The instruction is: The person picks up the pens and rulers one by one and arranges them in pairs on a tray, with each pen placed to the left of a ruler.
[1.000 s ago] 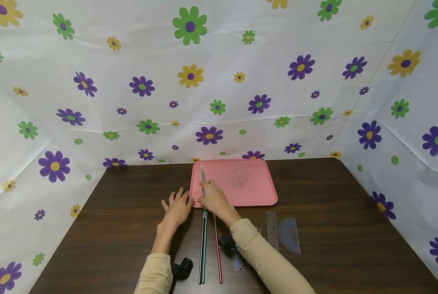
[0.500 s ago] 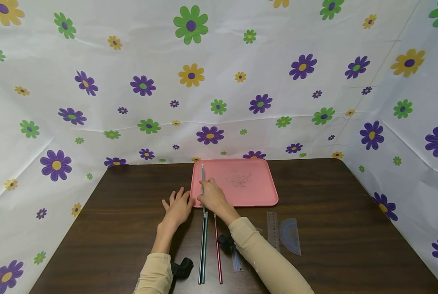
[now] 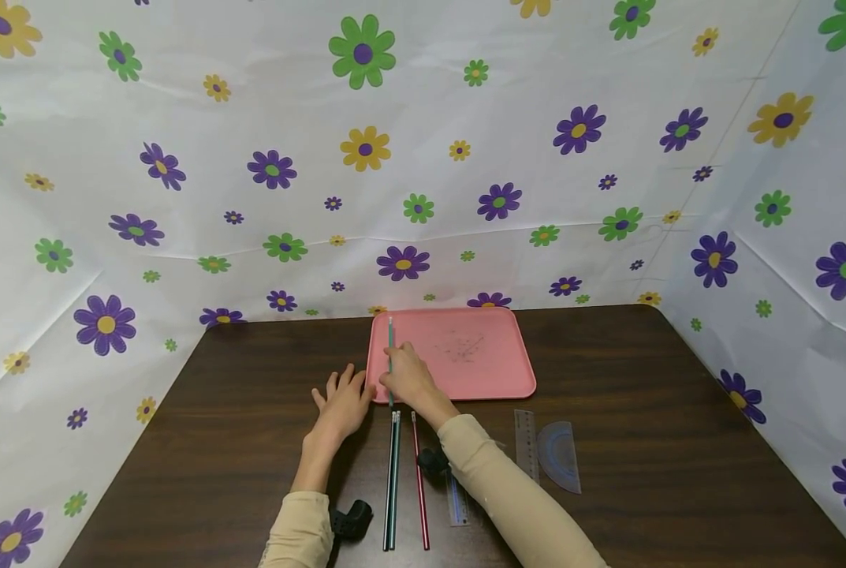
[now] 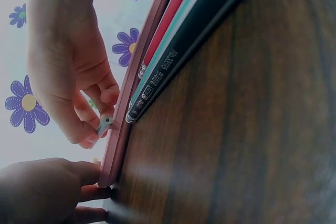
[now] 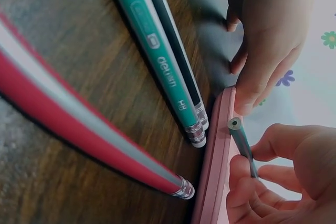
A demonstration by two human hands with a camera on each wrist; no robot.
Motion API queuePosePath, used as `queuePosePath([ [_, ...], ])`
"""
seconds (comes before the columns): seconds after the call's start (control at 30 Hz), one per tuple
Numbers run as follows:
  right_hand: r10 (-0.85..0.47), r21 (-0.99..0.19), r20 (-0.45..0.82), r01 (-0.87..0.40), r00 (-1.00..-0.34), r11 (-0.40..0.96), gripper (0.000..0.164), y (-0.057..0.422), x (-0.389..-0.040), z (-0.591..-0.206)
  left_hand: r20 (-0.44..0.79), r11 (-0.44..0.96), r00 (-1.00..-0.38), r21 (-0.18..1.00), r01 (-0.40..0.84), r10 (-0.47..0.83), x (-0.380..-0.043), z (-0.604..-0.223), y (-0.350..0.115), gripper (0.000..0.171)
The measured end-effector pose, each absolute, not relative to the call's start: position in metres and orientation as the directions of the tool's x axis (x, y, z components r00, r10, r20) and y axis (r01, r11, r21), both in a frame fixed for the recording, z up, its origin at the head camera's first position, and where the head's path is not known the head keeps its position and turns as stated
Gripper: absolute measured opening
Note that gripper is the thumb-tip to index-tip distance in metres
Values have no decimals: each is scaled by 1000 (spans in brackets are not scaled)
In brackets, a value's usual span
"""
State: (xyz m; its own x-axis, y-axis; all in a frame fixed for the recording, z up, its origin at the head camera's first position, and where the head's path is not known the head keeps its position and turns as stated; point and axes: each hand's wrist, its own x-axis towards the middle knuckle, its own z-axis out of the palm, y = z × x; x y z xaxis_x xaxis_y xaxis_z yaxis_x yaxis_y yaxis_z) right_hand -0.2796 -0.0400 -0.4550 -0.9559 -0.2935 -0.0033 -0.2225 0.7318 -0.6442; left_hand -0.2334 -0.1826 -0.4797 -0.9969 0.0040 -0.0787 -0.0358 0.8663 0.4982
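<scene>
My right hand (image 3: 411,380) pinches a green pencil (image 3: 390,335) between thumb and fingers over the left part of a pink tray (image 3: 497,355). The pencil's flat, unsharpened end (image 5: 235,124) sticks out at the tray's front rim in the right wrist view. My left hand (image 3: 344,406) lies at the tray's front left corner, fingers spread, thumb at the rim. In front of the tray a green pencil (image 5: 163,64) and a dark one (image 5: 176,40) lie side by side, eraser ends toward the rim. To their right lies a red pencil (image 3: 420,489).
Right of the pencils are a clear ruler (image 3: 527,442) and a clear protractor (image 3: 559,456). Another small ruler (image 3: 458,505) is partly hidden by the right sleeve (image 3: 508,489). A flowered cloth (image 3: 309,237) stands behind the dark wooden table (image 3: 252,442).
The pencil in my right hand has shifted slightly away, its near end now apart from the two pencils lying in front of the tray. My left hand stays at the corner.
</scene>
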Motion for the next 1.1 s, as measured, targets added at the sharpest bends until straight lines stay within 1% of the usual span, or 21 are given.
queuePosePath([
  [0.43, -269, -666, 14, -210, -963, 716, 54, -42, -292, -461, -66, 866, -998, 499, -23, 12, -234, -481, -180, 49],
  [0.77, -296, -678, 41, -244, -954, 693, 52, -49, -291, -459, -65, 861, -998, 507, -31, 2, -233, -482, -181, 49],
  [0.83, -302, -666, 45, -254, -952, 702, 51, -50, -291, -458, -72, 860, -997, 510, -36, 1, -233, -482, -181, 50],
  [1.1, -305, -655, 27, -247, -952, 714, 50, -54, -289, -458, -79, 864, -997, 502, -40, 0, -233, -480, -182, 51],
])
